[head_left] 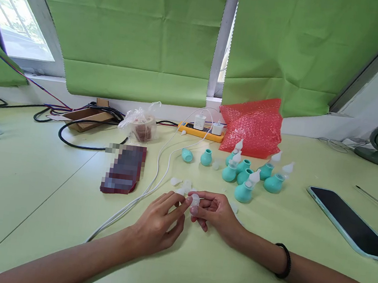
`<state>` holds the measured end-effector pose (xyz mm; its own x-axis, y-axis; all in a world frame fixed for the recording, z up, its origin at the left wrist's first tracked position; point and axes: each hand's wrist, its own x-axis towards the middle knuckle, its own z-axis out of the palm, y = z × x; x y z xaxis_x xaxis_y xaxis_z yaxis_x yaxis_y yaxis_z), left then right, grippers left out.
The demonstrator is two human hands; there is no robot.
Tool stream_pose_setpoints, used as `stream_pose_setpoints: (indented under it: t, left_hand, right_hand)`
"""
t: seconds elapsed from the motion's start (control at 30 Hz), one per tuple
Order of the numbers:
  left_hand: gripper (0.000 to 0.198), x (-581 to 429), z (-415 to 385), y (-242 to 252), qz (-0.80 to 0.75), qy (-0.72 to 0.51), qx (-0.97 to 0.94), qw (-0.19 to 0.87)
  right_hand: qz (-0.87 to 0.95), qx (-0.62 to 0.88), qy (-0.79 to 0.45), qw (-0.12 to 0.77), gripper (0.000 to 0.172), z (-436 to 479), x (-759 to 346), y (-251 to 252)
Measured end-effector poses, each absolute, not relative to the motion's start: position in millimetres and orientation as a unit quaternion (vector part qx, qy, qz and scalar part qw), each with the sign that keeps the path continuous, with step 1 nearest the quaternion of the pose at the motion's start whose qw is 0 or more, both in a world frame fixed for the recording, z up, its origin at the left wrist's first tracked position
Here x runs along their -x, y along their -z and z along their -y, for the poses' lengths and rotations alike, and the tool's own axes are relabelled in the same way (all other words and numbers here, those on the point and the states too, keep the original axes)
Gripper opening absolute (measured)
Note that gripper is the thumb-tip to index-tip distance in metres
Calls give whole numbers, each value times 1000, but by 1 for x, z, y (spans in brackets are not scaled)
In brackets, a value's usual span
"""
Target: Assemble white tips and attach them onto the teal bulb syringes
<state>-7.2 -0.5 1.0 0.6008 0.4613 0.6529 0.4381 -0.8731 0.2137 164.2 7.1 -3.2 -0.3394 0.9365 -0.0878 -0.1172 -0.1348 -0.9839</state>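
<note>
My right hand (213,212) pinches a small rounded translucent white plastic piece (195,200) between thumb and fingers. From the other side, the closed fingertips of my left hand (161,221) press on the same piece, hiding part of it. Just beyond my hands lie several loose translucent white pieces (186,186). Further back stand several small teal round pots, some with white flame-shaped tips, such as the teal pot with a tip (244,192) nearest my right hand. One teal pot (187,155) lies on its side, beside an upright one (206,157) without a tip.
A red bubble-wrap bag (253,126) sits behind the pots, next to an orange power strip (193,130) with white chargers. White cables (148,191) run past my left hand. Phones lie at left (125,170) and right (354,221). A cardboard box (88,117) holds black cables.
</note>
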Motion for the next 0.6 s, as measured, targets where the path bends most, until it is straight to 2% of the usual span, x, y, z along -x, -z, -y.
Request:
stream_pose_setpoints:
  t: [0.43, 0.6]
  left_hand:
    - [33, 6, 5, -4, -257, -345, -901, 59]
    - [25, 5, 6, -8, -267, -345, -888, 147]
  right_hand:
    - [519, 409, -629, 410, 50, -7, -165, 4]
    - [519, 402, -635, 408, 49, -6, -166, 4]
